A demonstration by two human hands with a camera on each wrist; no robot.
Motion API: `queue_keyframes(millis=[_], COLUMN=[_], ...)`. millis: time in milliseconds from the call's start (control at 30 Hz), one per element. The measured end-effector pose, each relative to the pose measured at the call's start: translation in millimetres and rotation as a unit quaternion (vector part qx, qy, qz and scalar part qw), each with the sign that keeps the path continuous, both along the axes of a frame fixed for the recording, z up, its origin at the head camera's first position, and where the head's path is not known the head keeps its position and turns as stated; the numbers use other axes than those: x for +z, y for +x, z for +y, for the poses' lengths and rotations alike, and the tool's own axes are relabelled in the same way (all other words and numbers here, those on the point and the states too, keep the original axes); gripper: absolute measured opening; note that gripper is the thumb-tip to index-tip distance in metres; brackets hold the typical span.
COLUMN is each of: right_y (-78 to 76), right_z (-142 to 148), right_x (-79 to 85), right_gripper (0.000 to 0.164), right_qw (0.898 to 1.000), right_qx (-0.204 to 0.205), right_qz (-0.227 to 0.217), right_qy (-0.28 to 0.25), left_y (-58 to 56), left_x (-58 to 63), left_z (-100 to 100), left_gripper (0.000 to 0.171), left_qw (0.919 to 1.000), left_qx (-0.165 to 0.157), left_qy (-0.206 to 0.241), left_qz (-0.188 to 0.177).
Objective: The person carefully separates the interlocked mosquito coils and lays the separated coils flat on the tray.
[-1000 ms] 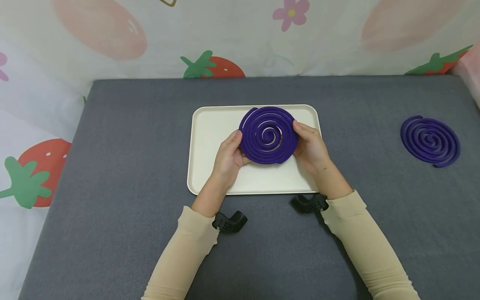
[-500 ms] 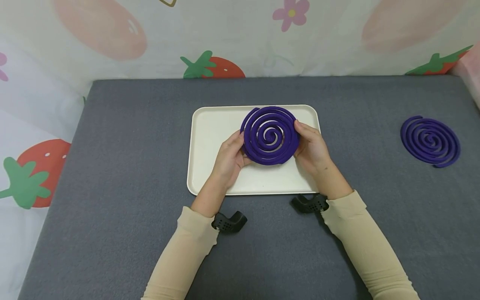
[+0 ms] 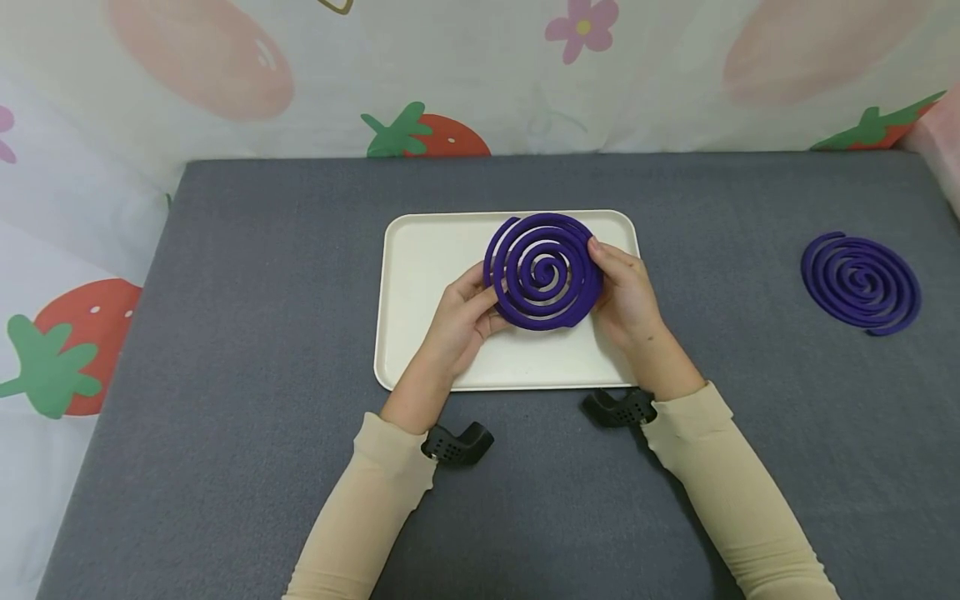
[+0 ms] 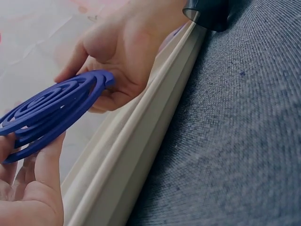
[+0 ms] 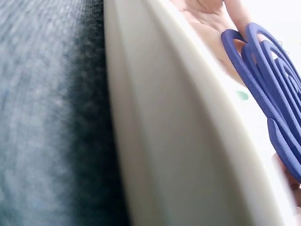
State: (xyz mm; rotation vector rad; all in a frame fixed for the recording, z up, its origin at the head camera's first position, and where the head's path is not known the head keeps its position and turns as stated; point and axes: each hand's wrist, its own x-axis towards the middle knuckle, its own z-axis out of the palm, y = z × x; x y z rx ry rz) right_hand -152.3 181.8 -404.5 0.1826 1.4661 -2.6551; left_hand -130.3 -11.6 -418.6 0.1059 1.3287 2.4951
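Note:
A purple spiral mosquito coil [image 3: 547, 275] is held up over the white tray [image 3: 420, 350], tilted toward the head camera. My left hand [image 3: 457, 321] holds its lower left edge, thumb in front and other fingers behind. The right hand [image 3: 626, 292] pinches the right edge with the thumb on the near face. In the left wrist view, the rings of the coil [image 4: 61, 101] spread apart in layers between both hands. The right wrist view shows a loose outer ring of the coil [image 5: 254, 89] standing off from the inner ones near the left fingers.
A second purple mosquito coil [image 3: 861, 283] lies flat on the grey tabletop [image 3: 750, 250], well to the right of the tray. A white curtain [image 3: 525, 92] printed with strawberries and flowers hangs behind the table's far edge.
The coil has shifted slightly right, and its rings have opened wider on the left side. My left thumb has slid down along the edge. The right hand has barely moved.

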Motion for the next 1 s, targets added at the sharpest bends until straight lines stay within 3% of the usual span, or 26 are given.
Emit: queue_keyframes(millis=[533, 1000], right_y=[-0.5, -0.3], right_z=[-0.1, 3.1], right_x=[0.5, 1.3], right_gripper=[0.034, 0.031], right_qw=[0.999, 0.999], right_qx=[-0.007, 0.014], right_qz=[-0.004, 0.036], right_qy=[0.034, 0.029], left_y=[-0.3, -2.1], left_x=[0.1, 1.2], left_z=[-0.1, -0.9], left_gripper=[0.033, 0.024], left_qw=[0.9999, 0.9971], left_qx=[0.012, 0.07], left_qy=[0.006, 0.029], left_qz=[0.01, 0.011])
